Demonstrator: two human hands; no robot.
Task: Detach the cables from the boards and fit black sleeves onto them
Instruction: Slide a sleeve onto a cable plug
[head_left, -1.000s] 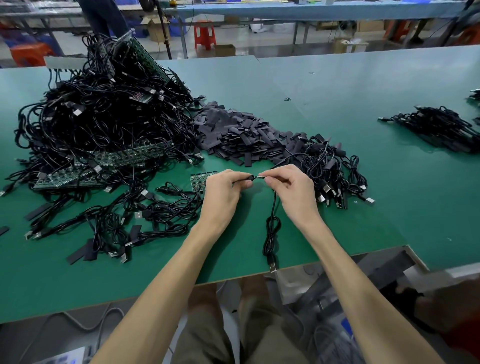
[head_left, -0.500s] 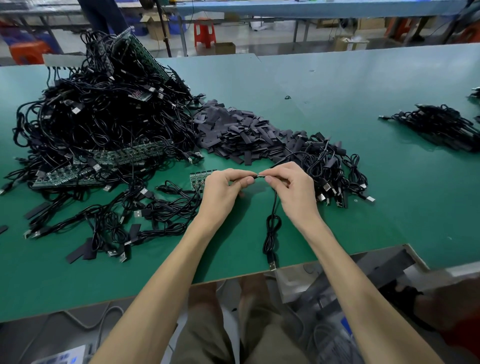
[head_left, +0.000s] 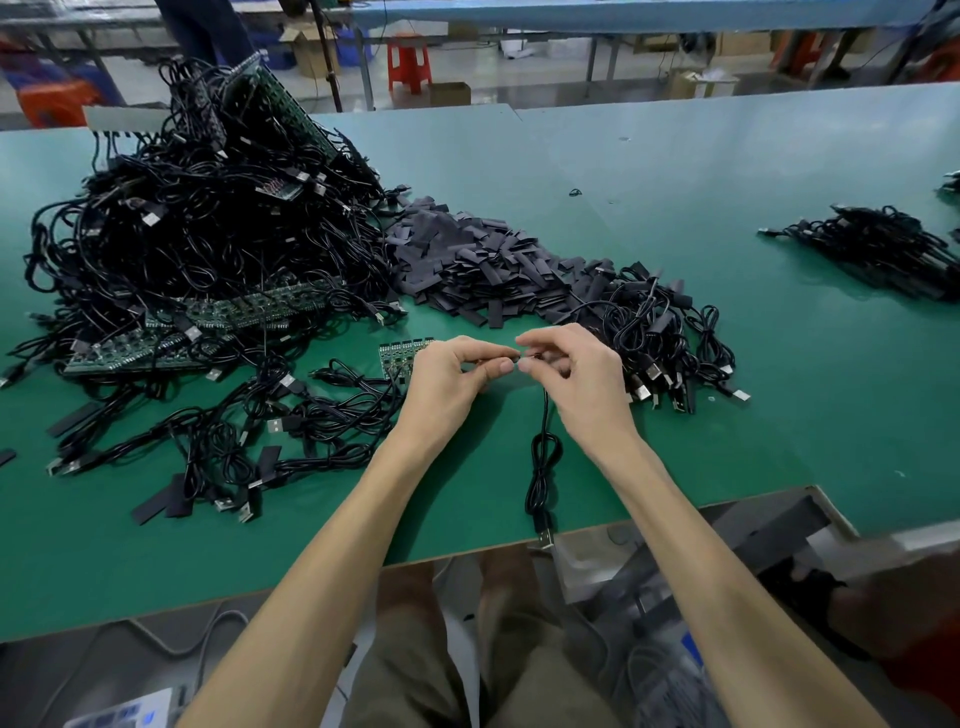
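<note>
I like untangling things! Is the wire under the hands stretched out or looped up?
Looped up. The cable dropping from the right hand is gathered into a narrow bundle of loops, not laid out straight.

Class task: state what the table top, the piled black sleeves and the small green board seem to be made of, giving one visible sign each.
Table top: looks like a green rubbery mat over board, matte; a pale edge shows at the front.
Piled black sleeves: probably thin plastic tubing, matte, pressed flat.
Small green board: likely rigid laminate circuit board, with rows of tiny parts.
</note>
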